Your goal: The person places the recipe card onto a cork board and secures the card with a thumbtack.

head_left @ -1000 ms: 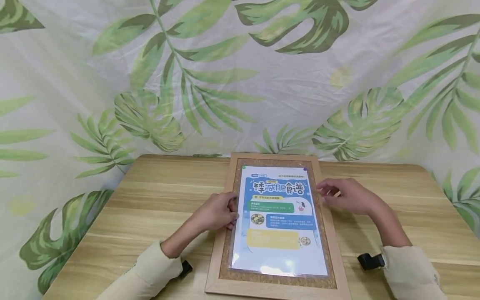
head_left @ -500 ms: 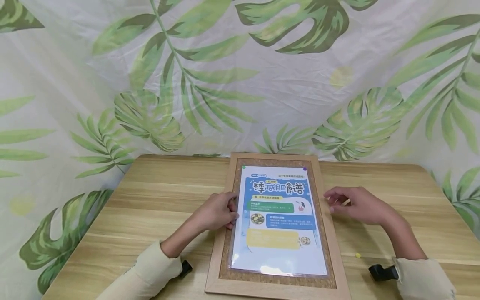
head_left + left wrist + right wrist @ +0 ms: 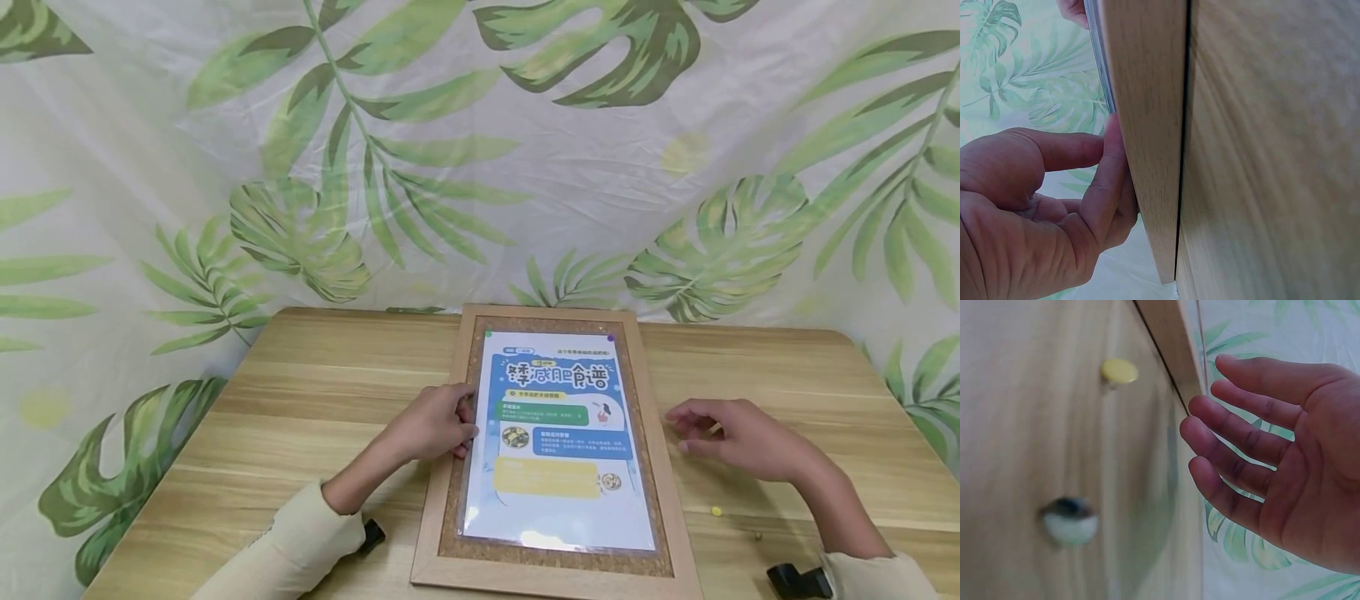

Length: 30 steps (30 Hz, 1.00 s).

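Observation:
A printed poster (image 3: 558, 521) lies on a wood-framed cork board (image 3: 457, 546), with a green pushpin (image 3: 487, 334) at its top left corner and a purple pushpin (image 3: 611, 338) at its top right. On the board's left side, my left hand (image 3: 431, 422) pinches the poster's left edge, fingers bent and thumb close to the index finger in the left wrist view. Off the board's right side, my right hand (image 3: 738, 437) hovers with loosely bent fingers and holds nothing. A yellow thumbtack (image 3: 1120, 371) and a blurred silvery tack (image 3: 1069, 522) lie on the table near it.
The wooden table (image 3: 300, 375) runs under the board and out to both sides. A leaf-print cloth (image 3: 450, 208) hangs behind its back edge. Dark wrist-camera mounts (image 3: 798, 582) sit by the sleeves.
My right hand has drawn away from the board's right edge, moving right and toward me, uncovering the yellow thumbtack and another small tack. The left hand and the board have stayed put.

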Each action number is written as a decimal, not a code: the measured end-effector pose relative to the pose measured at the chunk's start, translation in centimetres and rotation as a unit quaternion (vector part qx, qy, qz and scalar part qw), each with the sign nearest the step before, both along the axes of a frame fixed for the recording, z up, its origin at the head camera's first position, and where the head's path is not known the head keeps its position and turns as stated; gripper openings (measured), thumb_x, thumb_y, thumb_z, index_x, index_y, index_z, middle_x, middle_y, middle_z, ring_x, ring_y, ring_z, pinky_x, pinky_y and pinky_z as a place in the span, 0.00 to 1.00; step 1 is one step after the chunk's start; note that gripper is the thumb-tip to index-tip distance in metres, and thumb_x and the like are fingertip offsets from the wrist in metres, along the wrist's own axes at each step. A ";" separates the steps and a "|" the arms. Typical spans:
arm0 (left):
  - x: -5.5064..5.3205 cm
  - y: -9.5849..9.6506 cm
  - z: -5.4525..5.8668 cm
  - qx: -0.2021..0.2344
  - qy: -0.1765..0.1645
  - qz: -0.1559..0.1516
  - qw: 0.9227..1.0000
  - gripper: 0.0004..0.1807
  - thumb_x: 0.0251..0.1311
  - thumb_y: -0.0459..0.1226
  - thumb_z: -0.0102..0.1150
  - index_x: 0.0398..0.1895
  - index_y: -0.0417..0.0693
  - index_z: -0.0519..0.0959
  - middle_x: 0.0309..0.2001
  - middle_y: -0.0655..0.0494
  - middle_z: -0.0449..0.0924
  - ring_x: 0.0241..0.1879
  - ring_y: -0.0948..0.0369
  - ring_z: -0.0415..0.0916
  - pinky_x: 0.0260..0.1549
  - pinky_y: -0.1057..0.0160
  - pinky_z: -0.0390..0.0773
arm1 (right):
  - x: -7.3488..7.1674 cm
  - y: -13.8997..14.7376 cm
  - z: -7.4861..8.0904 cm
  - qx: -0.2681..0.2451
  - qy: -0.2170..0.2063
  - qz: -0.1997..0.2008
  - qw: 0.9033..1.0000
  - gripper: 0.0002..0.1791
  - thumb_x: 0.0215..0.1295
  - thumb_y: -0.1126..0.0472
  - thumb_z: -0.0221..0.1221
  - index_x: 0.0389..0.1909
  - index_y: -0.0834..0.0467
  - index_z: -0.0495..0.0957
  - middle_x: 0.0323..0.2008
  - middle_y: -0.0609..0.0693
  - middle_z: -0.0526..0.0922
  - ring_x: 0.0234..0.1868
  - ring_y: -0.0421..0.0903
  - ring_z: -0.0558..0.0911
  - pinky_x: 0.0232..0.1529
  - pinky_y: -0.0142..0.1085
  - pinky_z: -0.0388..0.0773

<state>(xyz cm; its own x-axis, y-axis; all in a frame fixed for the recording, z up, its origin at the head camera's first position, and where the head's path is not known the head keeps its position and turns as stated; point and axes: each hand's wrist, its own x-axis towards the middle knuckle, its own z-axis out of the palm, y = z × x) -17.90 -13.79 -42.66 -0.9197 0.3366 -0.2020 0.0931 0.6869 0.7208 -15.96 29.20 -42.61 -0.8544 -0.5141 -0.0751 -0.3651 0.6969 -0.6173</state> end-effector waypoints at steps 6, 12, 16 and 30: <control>0.0 0.0 0.0 0.003 -0.003 0.000 1.000 0.23 0.68 0.24 0.66 0.64 0.31 0.76 0.31 0.49 0.79 0.22 0.61 0.83 0.21 0.65 0.83 | 1.0 0.5 -0.9 -0.009 -0.011 0.003 1.000 0.17 0.72 0.58 0.69 0.56 0.60 0.85 0.49 0.47 0.89 0.44 0.29 0.82 0.43 0.31 0.85; 0.0 0.0 0.0 0.004 -0.005 0.002 1.000 0.22 0.68 0.24 0.66 0.64 0.31 0.76 0.32 0.49 0.79 0.23 0.60 0.83 0.22 0.64 0.84 | 2.0 1.0 -1.5 -0.015 0.001 0.011 1.000 0.15 0.72 0.60 0.69 0.56 0.61 0.86 0.49 0.48 0.90 0.44 0.27 0.82 0.42 0.31 0.85; 0.0 0.0 0.1 0.006 -0.005 0.003 1.000 0.22 0.68 0.24 0.66 0.63 0.31 0.76 0.32 0.49 0.79 0.23 0.60 0.83 0.22 0.64 0.85 | 2.6 1.3 -1.7 -0.012 0.016 0.014 1.000 0.13 0.70 0.62 0.70 0.53 0.59 0.87 0.47 0.47 0.90 0.43 0.27 0.81 0.41 0.31 0.86; 0.0 0.1 0.1 -0.001 -0.006 0.007 1.000 0.26 0.68 0.24 0.66 0.68 0.30 0.74 0.32 0.49 0.79 0.23 0.60 0.82 0.22 0.64 0.84 | 4.8 2.3 -2.4 -0.015 0.010 0.018 1.000 0.11 0.69 0.64 0.70 0.51 0.60 0.87 0.42 0.40 0.88 0.40 0.25 0.79 0.37 0.29 0.84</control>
